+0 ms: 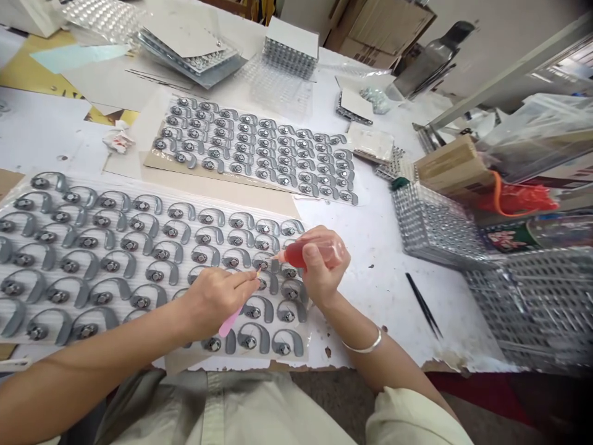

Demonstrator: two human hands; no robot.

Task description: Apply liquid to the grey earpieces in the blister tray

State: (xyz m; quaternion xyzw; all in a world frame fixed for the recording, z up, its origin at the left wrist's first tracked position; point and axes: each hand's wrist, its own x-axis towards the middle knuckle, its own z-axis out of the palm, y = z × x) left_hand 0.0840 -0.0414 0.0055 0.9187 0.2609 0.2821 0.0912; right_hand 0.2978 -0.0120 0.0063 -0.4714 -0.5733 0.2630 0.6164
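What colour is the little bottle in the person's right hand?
Translucent red, clearest in the head view: the squeeze bottle in the right hand.

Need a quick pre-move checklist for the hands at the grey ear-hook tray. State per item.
Right hand on the squeeze bottle of red liquid: ok, fingers wrapped around it.
Bottle nozzle at the grey ear-hook part: cannot tell if touching.
Left hand on the pink-handled tool: ok, pinched in its fingers.
Tool tip: cannot tell, too fine to see.
Parts in the clear plastic tray: ok, in orderly rows.
Tweezers: ok, lying apart from the tray.
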